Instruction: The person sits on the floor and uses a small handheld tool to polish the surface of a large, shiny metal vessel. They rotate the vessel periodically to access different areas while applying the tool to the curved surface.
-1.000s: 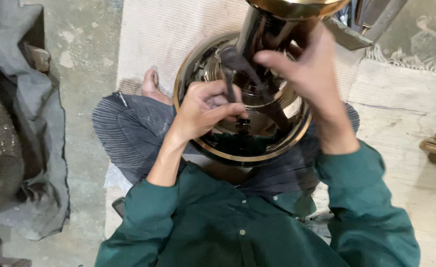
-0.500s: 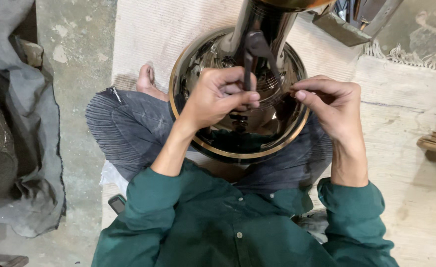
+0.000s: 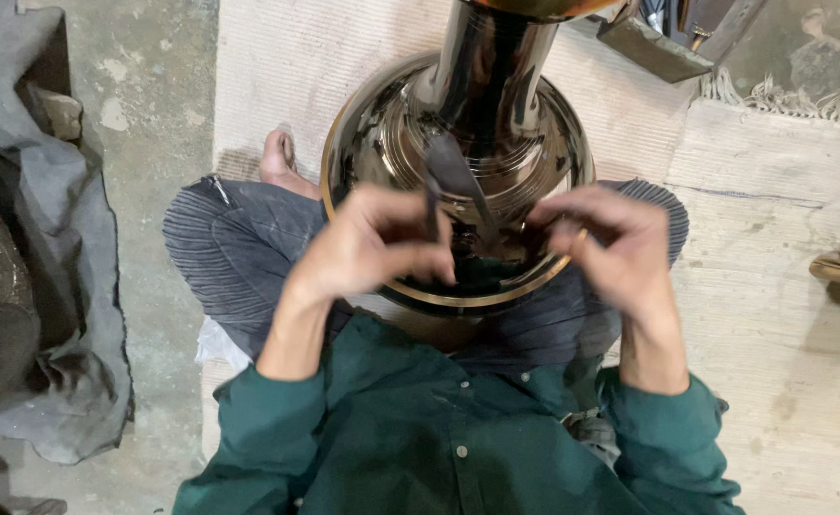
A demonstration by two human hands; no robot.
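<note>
both hands now closer together, pinching dark strip over brass vessel.

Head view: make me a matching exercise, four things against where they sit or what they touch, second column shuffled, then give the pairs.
Things:
1. left hand
2. right hand
3. metal vessel
4. grey cloth

Places:
A. bunched on the concrete floor at the picture's left edge
B. standing on the person's lap, wide base ringed with a brass rim
C. pinching a dark strip against the vessel's base
D. fingertips together at the base's right side

Pairs: 1-C, 2-D, 3-B, 4-A
</note>
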